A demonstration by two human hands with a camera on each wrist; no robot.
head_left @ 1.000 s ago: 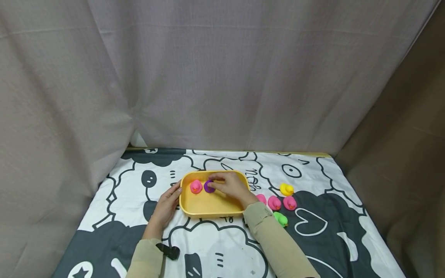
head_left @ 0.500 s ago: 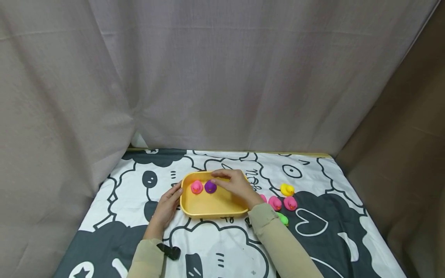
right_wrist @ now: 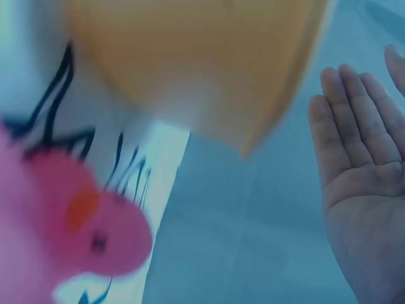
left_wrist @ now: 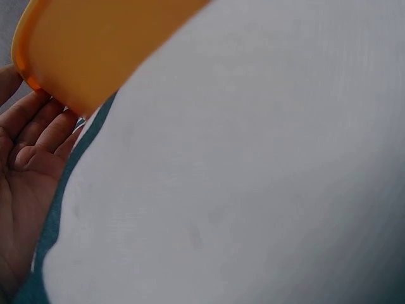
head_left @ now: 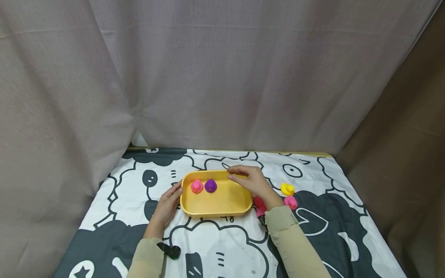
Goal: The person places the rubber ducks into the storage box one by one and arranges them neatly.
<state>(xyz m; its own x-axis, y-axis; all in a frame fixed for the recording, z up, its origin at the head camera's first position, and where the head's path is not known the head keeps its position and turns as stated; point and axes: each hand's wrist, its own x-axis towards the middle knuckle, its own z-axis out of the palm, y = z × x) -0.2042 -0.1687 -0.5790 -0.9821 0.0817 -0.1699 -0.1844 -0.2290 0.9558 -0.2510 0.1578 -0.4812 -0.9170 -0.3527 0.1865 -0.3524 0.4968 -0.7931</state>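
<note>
A yellow tray (head_left: 215, 210) lies on the patterned cloth, with a pink rubber duck (head_left: 196, 187) and a purple rubber duck (head_left: 210, 186) side by side in its left half. My left hand (head_left: 167, 206) holds the tray's left end; in the left wrist view its fingertips meet the tray's edge. Over the tray's right end is my right hand (head_left: 255, 182), apart from both ducks. Nothing shows between its thumb and fingers, and the right wrist view shows those fingers nearly straight.
Right of the tray are a yellow duck (head_left: 287, 189) and a pink duck (head_left: 290, 202). More pink ones (head_left: 259, 204) are partly covered by my right wrist. Grey curtains (head_left: 222, 77) hang behind the table, and a brown one (head_left: 410, 154) at the right.
My right hand has let go of the purple duck and moved right, away from it. The purple duck stays beside the pink one. The green duck is now hidden by the right sleeve.
</note>
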